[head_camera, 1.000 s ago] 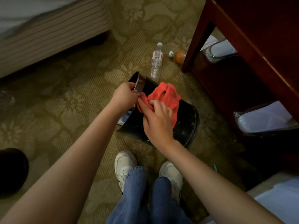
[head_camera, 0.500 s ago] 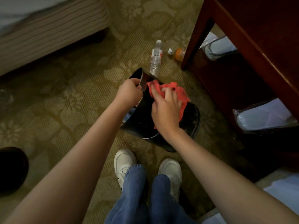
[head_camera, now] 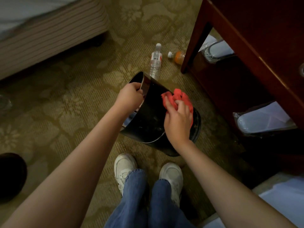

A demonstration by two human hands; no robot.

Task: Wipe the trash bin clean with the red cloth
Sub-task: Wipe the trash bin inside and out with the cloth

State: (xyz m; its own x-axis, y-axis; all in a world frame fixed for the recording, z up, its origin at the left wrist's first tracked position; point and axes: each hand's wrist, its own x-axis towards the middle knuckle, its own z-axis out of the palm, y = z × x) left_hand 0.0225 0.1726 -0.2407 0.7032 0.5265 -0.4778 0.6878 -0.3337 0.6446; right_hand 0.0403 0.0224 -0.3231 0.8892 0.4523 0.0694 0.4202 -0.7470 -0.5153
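A black trash bin [head_camera: 148, 119] with a shiny metal rim stands tilted on the carpet in front of my feet. My left hand [head_camera: 130, 97] grips the rim at the bin's upper left edge. My right hand [head_camera: 178, 120] presses the crumpled red cloth [head_camera: 180, 97] against the bin's outer side, fingers curled into the cloth. Most of the cloth shows above my fingers. The bin's inside is largely hidden by my left hand and its wall.
A clear water bottle [head_camera: 155, 61] and an orange drink bottle [head_camera: 176, 56] lie on the carpet behind the bin. A dark wooden desk [head_camera: 246, 46] stands at the right with bagged white items under it. A bed base [head_camera: 49, 33] is upper left.
My right hand has slid the red cloth rightward along the bin's side, away from the rim near my left hand. The left hand keeps its grip on the rim.
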